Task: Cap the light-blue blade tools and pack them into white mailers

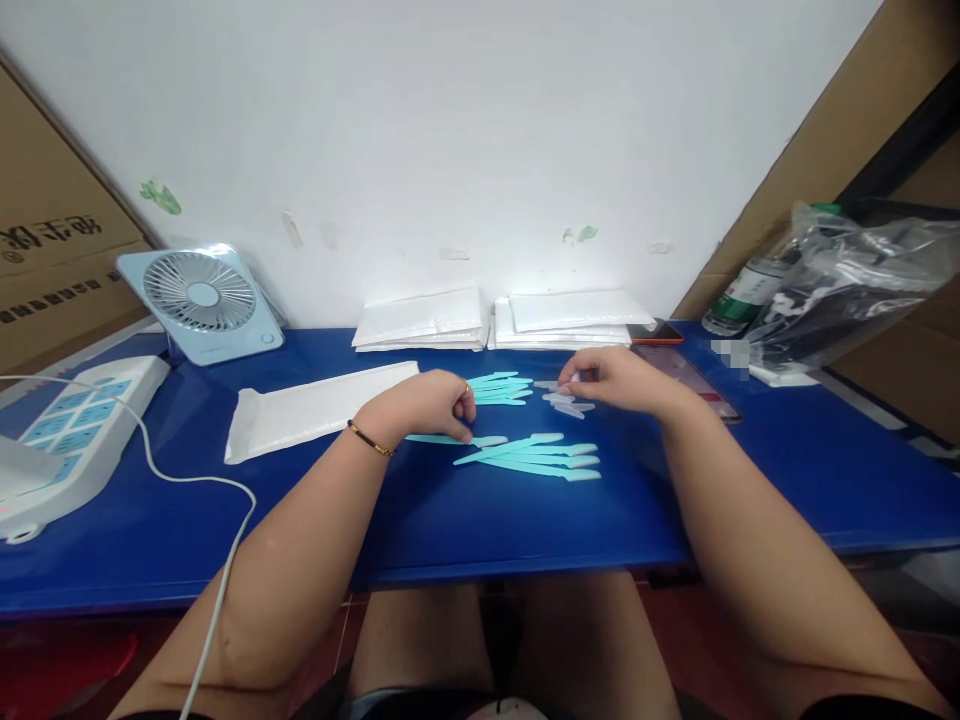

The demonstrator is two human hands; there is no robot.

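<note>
The left hand [427,405] curls over a turquoise razor [491,441] lying left-to-right, head rightward; the right hand [611,378] nears clear pieces [568,408]; whether either clamps, I can't tell.

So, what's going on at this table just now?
A person is working with both bare hands at a blue table. The left hand is at a single teal stick, fingertips on or just over it. The right hand is at some small clear pieces; whether it grips one is unclear. One group of teal sticks lies nearer the person, another bunch farther back. A white packet lies beside the left hand.
</note>
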